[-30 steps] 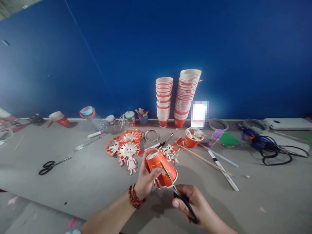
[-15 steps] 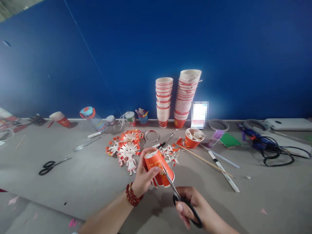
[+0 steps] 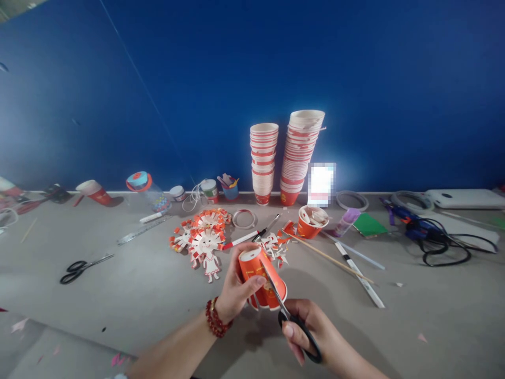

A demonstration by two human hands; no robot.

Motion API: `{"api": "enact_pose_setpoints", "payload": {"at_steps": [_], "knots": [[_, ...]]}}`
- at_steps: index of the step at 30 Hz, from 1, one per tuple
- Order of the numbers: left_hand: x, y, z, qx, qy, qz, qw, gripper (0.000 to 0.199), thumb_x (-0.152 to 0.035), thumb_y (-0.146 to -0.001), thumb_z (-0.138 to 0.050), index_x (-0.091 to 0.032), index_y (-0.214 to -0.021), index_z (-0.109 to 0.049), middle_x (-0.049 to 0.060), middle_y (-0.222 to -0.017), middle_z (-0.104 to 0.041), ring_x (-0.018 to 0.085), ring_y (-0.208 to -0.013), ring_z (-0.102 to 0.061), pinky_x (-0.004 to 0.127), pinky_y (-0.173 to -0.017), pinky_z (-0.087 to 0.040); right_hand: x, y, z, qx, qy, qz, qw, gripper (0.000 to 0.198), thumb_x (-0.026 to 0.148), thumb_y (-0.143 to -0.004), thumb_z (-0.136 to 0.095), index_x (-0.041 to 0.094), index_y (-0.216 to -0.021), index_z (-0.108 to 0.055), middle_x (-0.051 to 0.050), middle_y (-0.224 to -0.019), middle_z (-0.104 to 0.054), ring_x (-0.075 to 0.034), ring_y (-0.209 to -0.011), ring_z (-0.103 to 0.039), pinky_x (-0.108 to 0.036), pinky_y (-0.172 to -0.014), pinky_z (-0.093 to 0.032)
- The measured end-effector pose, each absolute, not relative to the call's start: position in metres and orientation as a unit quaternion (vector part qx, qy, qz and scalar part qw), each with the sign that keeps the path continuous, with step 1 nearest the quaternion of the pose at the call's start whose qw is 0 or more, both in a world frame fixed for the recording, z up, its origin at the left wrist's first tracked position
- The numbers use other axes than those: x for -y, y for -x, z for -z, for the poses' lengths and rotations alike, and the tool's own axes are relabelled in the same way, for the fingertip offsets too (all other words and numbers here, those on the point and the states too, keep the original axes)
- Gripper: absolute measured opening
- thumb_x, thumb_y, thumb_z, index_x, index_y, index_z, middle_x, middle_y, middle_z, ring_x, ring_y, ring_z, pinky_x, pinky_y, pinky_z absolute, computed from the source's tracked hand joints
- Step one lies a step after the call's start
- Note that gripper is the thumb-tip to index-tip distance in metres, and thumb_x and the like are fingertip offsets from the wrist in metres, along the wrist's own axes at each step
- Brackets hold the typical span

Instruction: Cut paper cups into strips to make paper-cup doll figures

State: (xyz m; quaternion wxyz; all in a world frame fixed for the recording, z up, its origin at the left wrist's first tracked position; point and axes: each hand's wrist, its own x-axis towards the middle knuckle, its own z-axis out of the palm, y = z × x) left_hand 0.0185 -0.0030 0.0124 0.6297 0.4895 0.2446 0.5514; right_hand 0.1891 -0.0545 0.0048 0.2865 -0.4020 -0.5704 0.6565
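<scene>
My left hand (image 3: pixel 235 288) is wrapped round an orange-red paper cup (image 3: pixel 256 271), held tilted with its base up and its rim toward me. Slits run up the cup's side from the rim. Black-handled scissors (image 3: pixel 302 334) are gripped in my right hand (image 3: pixel 310 326), and their blades lie along the cup's side, deep in the paper. Just beyond the cup is a heap of white and orange paper scraps (image 3: pixel 274 247). Left of it lie cut paper figures (image 3: pixel 209 245) with fringed heads.
Two tall stacks of paper cups (image 3: pixel 264 163) stand against the blue wall (image 3: pixel 197 79). A cup of scraps (image 3: pixel 311 223), a wooden stick (image 3: pixel 335 258) and a white pen (image 3: pixel 361 276) lie right. A second pair of scissors (image 3: pixel 81 268) is left; a glue gun (image 3: pixel 418 226) is far right.
The cup and my left hand have shifted slightly right and down. The scissors' blades stay at the cup's side, with my right hand moved slightly left. The view has shifted a little.
</scene>
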Motion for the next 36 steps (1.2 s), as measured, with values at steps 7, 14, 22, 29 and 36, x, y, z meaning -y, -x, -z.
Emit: {"api": "enact_pose_setpoints", "payload": {"at_steps": [7, 14, 22, 29, 36], "knots": [[0.0022, -0.0198, -0.0139, -0.231, -0.478, -0.559, 0.637, 0.048, -0.025, -0.076, -0.071, -0.025, -0.116, -0.045, 0.006, -0.105, -0.062, 0.017, -0.085, -0.060, 0.031, -0.076, -0.048, 0.0558, -0.1881, -0.0010, 0.579, 0.433, -0.630, 0.284, 0.069, 0.085, -0.063, -0.049, 0.017, -0.066, -0.050, 0.005, -0.041, -0.043, -0.007, -0.034, -0.037, -0.019, -0.037, -0.024], [0.0039, -0.0191, -0.0136, -0.253, -0.448, -0.560, 0.649, 0.038, -0.034, -0.082, -0.063, -0.024, -0.115, -0.049, 0.007, -0.103, -0.063, 0.019, -0.086, -0.060, 0.031, -0.077, -0.048, 0.0569, -0.1869, -0.0006, 0.571, 0.451, -0.623, 0.287, 0.067, 0.085, -0.061, -0.052, 0.018, -0.064, -0.045, 0.006, -0.043, -0.038, -0.007, -0.034, -0.038, -0.018, -0.035, -0.024], [0.0030, -0.0185, -0.0138, -0.252, -0.478, -0.562, 0.626, 0.038, -0.032, -0.083, -0.063, -0.023, -0.116, -0.048, 0.008, -0.102, -0.064, 0.019, -0.086, -0.061, 0.031, -0.076, -0.049, 0.0558, -0.1890, 0.0002, 0.574, 0.453, -0.622, 0.281, 0.066, 0.084, -0.062, -0.052, 0.018, -0.064, -0.046, 0.007, -0.045, -0.036, -0.007, -0.035, -0.037, -0.018, -0.035, -0.025], [0.0028, -0.0167, -0.0145, -0.258, -0.483, -0.558, 0.623, 0.038, -0.031, -0.083, -0.063, -0.024, -0.117, -0.048, 0.008, -0.104, -0.064, 0.020, -0.091, -0.060, 0.032, -0.079, -0.049, 0.0537, -0.1909, 0.0010, 0.623, 0.460, -0.555, 0.303, 0.066, 0.083, -0.066, -0.051, 0.018, -0.059, -0.042, 0.008, -0.050, -0.027, -0.006, -0.045, -0.025, -0.021, -0.041, -0.016], [0.0025, -0.0181, -0.0121, -0.283, -0.441, -0.593, 0.611, 0.041, -0.032, -0.076, -0.068, -0.024, -0.113, -0.052, 0.007, -0.108, -0.062, 0.022, -0.096, -0.060, 0.033, -0.083, -0.048, 0.0546, -0.1889, -0.0069, 0.579, 0.425, -0.643, 0.266, 0.064, 0.083, -0.064, -0.052, 0.021, -0.060, -0.039, 0.006, -0.043, -0.040, -0.007, -0.037, -0.038, -0.020, -0.039, -0.021]]}}
